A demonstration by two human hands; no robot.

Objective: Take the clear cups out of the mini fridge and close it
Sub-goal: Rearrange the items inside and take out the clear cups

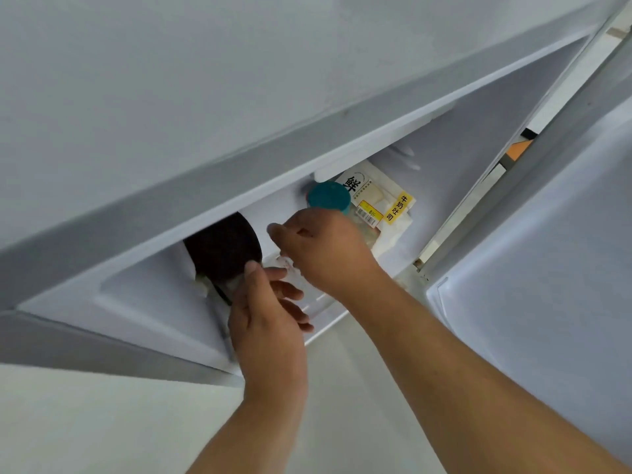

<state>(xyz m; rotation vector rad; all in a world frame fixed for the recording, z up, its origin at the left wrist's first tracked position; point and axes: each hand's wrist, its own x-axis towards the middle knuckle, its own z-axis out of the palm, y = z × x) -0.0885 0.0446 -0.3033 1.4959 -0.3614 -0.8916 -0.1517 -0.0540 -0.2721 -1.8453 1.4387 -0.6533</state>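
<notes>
Both hands are reaching into the mini fridge (461, 138), left hand (270, 323) fingers pinching a clear cup (287, 268), right hand (325, 248) fingers curled, ideally lifting gently toward six o'clock.

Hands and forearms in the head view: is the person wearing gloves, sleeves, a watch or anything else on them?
Nothing worn shows. The left hand and right hand are bare, with no gloves, rings or wristbands in view. Both forearms are bare down to the bottom edge of the picture, with no sleeve cuff, watch, cable or marking visible on either.
</notes>
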